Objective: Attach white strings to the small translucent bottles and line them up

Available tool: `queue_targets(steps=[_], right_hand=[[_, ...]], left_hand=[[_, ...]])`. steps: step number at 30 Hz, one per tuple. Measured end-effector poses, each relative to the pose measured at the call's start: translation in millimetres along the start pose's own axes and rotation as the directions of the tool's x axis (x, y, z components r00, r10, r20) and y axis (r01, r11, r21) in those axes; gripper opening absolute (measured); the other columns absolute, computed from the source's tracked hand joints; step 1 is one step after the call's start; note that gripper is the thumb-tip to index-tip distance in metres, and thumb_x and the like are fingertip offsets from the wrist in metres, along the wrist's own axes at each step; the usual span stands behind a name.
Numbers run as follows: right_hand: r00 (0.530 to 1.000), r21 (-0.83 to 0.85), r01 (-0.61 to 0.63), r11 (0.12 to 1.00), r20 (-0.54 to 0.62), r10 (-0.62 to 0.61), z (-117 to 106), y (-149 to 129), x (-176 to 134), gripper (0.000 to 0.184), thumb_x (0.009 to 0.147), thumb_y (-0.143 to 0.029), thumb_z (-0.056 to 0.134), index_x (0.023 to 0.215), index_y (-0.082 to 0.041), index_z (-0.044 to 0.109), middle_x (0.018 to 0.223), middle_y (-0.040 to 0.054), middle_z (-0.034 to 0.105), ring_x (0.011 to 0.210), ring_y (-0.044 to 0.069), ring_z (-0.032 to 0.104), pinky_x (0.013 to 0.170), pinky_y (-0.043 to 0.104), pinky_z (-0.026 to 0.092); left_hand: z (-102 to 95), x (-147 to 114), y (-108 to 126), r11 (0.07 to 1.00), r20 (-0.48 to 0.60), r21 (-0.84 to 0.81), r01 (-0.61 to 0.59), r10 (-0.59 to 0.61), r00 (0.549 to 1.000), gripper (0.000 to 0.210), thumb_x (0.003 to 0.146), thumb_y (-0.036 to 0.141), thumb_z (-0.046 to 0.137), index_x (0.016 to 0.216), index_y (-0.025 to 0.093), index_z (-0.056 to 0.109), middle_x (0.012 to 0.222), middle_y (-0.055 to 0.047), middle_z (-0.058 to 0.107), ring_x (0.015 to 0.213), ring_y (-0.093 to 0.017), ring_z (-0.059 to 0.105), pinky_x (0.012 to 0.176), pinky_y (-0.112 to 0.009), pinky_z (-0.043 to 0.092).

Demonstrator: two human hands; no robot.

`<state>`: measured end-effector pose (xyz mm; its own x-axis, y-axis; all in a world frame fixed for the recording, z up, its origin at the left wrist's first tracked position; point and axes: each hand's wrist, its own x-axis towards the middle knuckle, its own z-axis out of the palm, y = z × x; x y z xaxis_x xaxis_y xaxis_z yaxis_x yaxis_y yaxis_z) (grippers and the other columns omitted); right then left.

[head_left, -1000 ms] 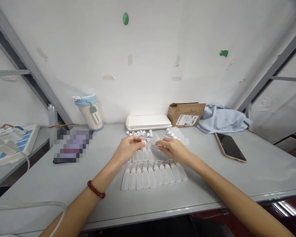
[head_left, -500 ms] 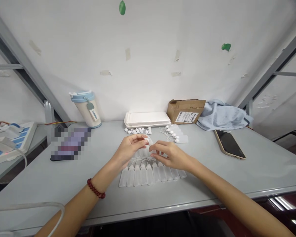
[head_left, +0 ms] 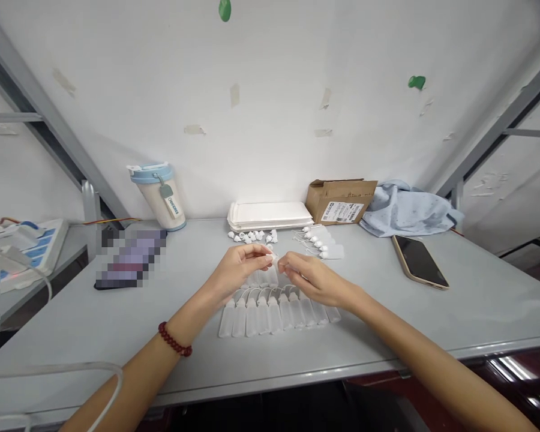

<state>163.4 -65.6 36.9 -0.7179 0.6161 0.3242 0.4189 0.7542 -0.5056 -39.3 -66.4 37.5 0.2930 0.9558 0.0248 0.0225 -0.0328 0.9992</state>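
Note:
At the middle of the desk, my left hand [head_left: 240,270] pinches a small white cap [head_left: 274,261] between thumb and fingertips. My right hand [head_left: 312,277] is closed right beside it, fingertips curled in against the same piece; what exactly lies between them is hidden. Below both hands runs a row of translucent plastic bottles [head_left: 251,318] with white thin cords at their necks. More translucent bottles [head_left: 265,277] lie partly covered under my hands. Behind them sits a cluster of loose white caps [head_left: 249,237]. Several pieces with white caps and cords [head_left: 317,243] lie to the right of the cluster.
Along the wall stand a tumbler [head_left: 159,198], a stack of white flat packs [head_left: 270,215], a cardboard box [head_left: 342,201] and a light blue cloth [head_left: 407,210]. A phone [head_left: 420,262] lies at right, a blurred purple item [head_left: 132,259] at left. A white cable [head_left: 72,367] crosses the left front.
My right hand has moved slightly left and up, and its spread fingers have closed against the piece at my left fingertips. My left hand has stayed nearly in place.

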Motion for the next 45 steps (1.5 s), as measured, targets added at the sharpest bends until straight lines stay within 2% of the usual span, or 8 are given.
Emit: queue_targets(steps=[9,13,17,21,24,30,38,45], right_hand=[[0.984,0.23,-0.158,0.96,-0.041,0.172,2,3,1,0.015,0.096,-0.031,0.031,0.098,-0.022,0.042,0.078,-0.0002,0.049,0.064,0.012,0.044,0.056,0.024,0.037],[0.977,0.294,-0.18,0.939,-0.058,0.205,4,4,2,0.016,0.095,-0.036,0.034,0.1,-0.021,0.039,0.077,0.0001,0.049,0.066,0.013,0.047,0.059,0.025,0.039],[0.974,0.284,-0.178,0.942,-0.088,0.21,5,3,3,0.015,0.094,-0.034,0.037,0.099,-0.02,0.039,0.08,0.0014,0.051,0.068,0.013,0.049,0.062,0.027,0.041],[0.971,0.256,-0.187,0.949,-0.1,0.218,5,3,3,0.014,0.094,-0.033,0.036,0.099,-0.02,0.04,0.079,0.0013,0.051,0.065,0.013,0.047,0.061,0.027,0.04],[0.971,0.239,-0.19,0.952,-0.095,0.218,5,4,3,0.016,0.094,-0.033,0.036,0.1,-0.02,0.042,0.078,0.0008,0.051,0.063,0.012,0.046,0.059,0.026,0.039],[0.969,0.228,-0.211,0.95,-0.079,0.234,4,6,3,0.018,0.094,-0.034,0.036,0.1,-0.02,0.044,0.074,0.0003,0.051,0.063,0.013,0.047,0.057,0.025,0.038],[0.977,0.199,-0.169,0.965,-0.094,0.19,4,4,1,0.019,0.095,-0.034,0.035,0.104,-0.02,0.044,0.077,0.0012,0.054,0.062,0.013,0.048,0.058,0.026,0.039],[0.98,0.181,-0.155,0.971,-0.097,0.175,4,5,1,0.017,0.095,-0.032,0.035,0.1,-0.02,0.045,0.079,0.0021,0.056,0.061,0.012,0.048,0.056,0.024,0.037]], left_hand=[[-0.3,-1,-3,1.0,-0.02,0.016,-0.022,0.023,1.0,0.02,0.07,0.03,0.07,0.086,0.019,0.068,0.092,-0.003,0.066,0.089,-0.016,0.059,0.086,-0.031,0.044],[1.5,-1,-1,0.999,-0.035,-0.006,-0.031,0.031,0.999,0.019,0.071,0.032,0.069,0.083,0.018,0.068,0.091,-0.004,0.066,0.085,-0.016,0.06,0.083,-0.03,0.045],[3.9,-2,2,0.999,-0.024,-0.023,0.023,-0.023,0.999,0.025,0.075,0.04,0.065,0.071,0.015,0.067,0.07,-0.003,0.063,0.063,-0.013,0.058,0.065,-0.027,0.049],[6.7,-4,3,0.994,-0.009,0.085,0.075,-0.075,0.997,0.038,0.079,0.046,0.058,0.059,0.014,0.059,0.053,-0.001,0.055,0.048,-0.011,0.053,0.046,-0.023,0.043],[7.6,-5,4,0.985,0.005,0.17,0.042,-0.043,0.999,0.035,0.08,0.043,0.057,0.063,0.013,0.059,0.054,0.0,0.057,0.048,-0.011,0.053,0.048,-0.023,0.045],[8.1,-7,6,0.956,0.027,0.284,-0.067,0.062,0.998,0.023,0.08,0.036,0.057,0.087,0.015,0.064,0.067,-0.001,0.063,0.059,-0.011,0.058,0.058,-0.023,0.048],[9.2,-8,3,0.958,0.03,0.283,-0.051,0.045,0.999,0.033,0.083,0.04,0.052,0.061,0.015,0.055,0.054,0.001,0.055,0.052,-0.011,0.056,0.054,-0.023,0.045],[10.3,-10,5,0.965,0.074,0.249,-0.078,0.062,0.995,0.023,0.079,0.037,0.058,0.084,0.015,0.062,0.068,-0.001,0.062,0.063,-0.013,0.059,0.06,-0.025,0.048]])
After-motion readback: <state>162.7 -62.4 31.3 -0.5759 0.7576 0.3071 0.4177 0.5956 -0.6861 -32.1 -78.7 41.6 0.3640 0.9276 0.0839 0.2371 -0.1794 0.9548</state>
